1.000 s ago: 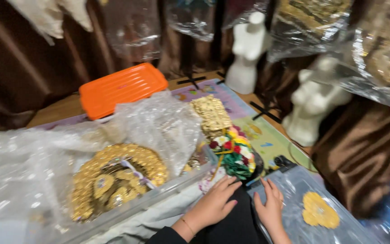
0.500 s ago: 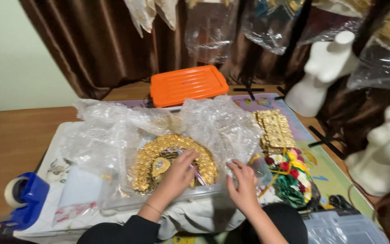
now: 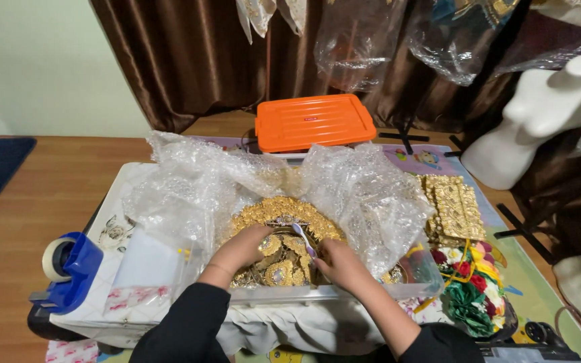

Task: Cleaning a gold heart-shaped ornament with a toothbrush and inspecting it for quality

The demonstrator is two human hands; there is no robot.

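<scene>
Gold ornaments (image 3: 284, 232) in clear tub (image 3: 344, 292) are gripped by left hand (image 3: 240, 249) & right hand (image 3: 341, 263); 1 orange lid (image 3: 314, 122) is seen behind.

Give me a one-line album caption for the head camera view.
Left hand and right hand reach into gold ornaments nested in bubble wrap.

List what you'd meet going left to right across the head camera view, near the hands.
Blue tape dispenser → left hand → gold ornaments → right hand → flower garland → white mannequin bust.
</scene>
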